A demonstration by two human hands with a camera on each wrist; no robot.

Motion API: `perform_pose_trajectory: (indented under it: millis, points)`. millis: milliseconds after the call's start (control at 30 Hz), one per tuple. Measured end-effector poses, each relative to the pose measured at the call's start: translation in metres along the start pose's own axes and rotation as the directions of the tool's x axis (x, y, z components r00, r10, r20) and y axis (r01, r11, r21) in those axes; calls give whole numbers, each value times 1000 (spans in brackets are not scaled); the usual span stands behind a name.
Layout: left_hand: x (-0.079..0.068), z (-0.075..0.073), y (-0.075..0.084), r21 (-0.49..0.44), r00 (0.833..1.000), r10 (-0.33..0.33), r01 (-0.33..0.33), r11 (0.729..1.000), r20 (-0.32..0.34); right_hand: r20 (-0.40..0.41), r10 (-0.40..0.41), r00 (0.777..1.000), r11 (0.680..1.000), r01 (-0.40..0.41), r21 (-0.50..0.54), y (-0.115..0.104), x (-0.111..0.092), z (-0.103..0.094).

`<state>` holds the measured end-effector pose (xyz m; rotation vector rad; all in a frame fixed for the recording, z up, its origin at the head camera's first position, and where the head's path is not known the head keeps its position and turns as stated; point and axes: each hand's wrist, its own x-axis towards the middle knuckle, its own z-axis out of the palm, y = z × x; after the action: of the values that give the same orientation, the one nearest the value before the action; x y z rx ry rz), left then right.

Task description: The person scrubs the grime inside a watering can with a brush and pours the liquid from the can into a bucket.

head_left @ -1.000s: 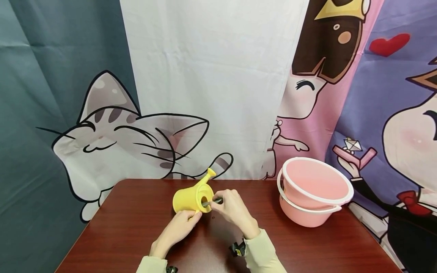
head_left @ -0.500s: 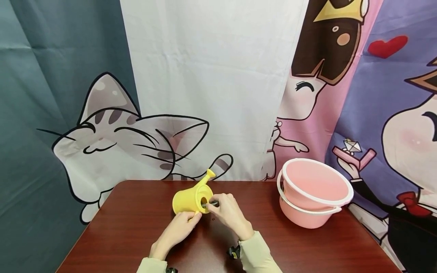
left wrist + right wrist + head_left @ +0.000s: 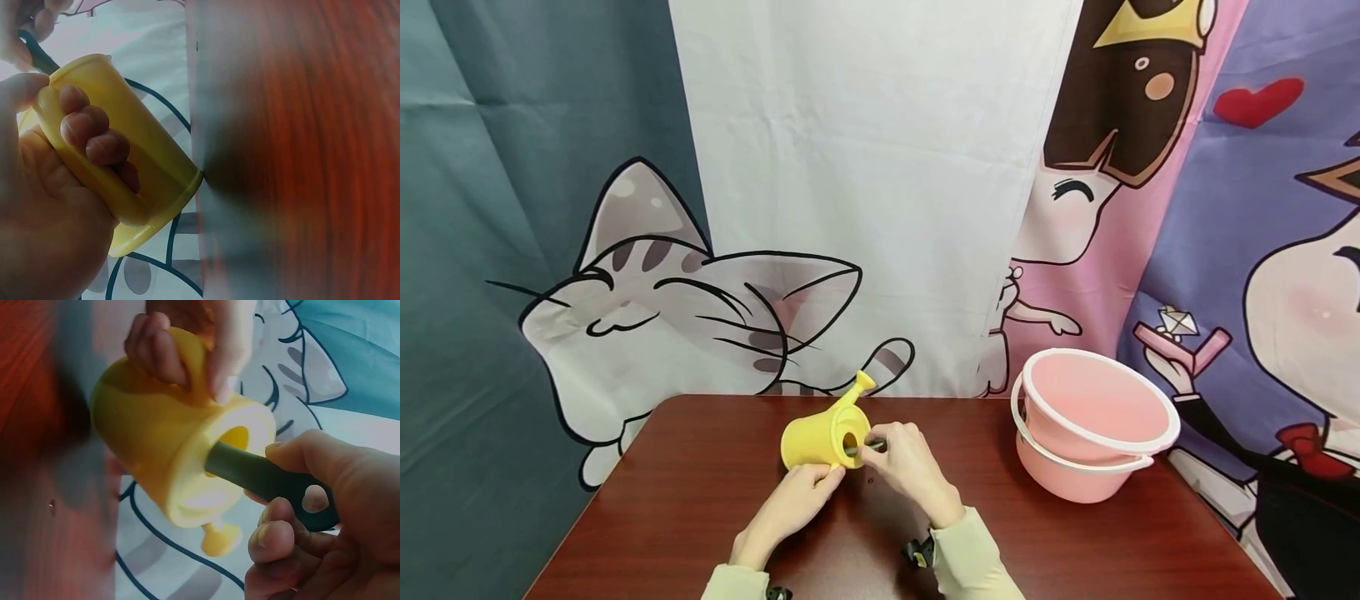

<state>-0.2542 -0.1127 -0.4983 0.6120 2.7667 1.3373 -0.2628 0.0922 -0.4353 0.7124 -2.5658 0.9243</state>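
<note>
A small yellow watering can is held tilted on its side above the table, its round opening facing right. My left hand grips its handle, fingers curled through the loop in the left wrist view. My right hand pinches a flat dark green handle with a hole near its end, between thumb and fingers. The far end of that green tool goes into the can's opening and is hidden inside, so I cannot tell its kind. The can's spout points away from me.
Two nested pink basins with white rims stand at the right of the dark red-brown table. Behind the table hangs a curtain printed with a cartoon cat and figures. A tiny dark speck lies on the tabletop.
My right hand dipped slightly left and down with the green tool, then came back a little to the right. The can and my left hand have stayed nearly in place.
</note>
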Motion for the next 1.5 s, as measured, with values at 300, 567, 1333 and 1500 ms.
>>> perform_pose_trajectory:
  millis: [300,567,1333,1500]
  points:
    - [0,1,-1,-9,1000,-1,1,1000,10,-16,7,1000,1000,-7,-20,-7,0,-13]
    - [1,1,-1,5,1000,7,-7,1000,-9,-12,10,1000,1000,-10,-1,-2,0,1]
    - [0,-1,2,10,1000,14,-14,1000,-6,-14,37,999,999,-37,27,-1,1,5]
    - [-1,0,3,20,999,23,-23,1000,-22,-40,33,999,999,-33,3,-3,1,1]
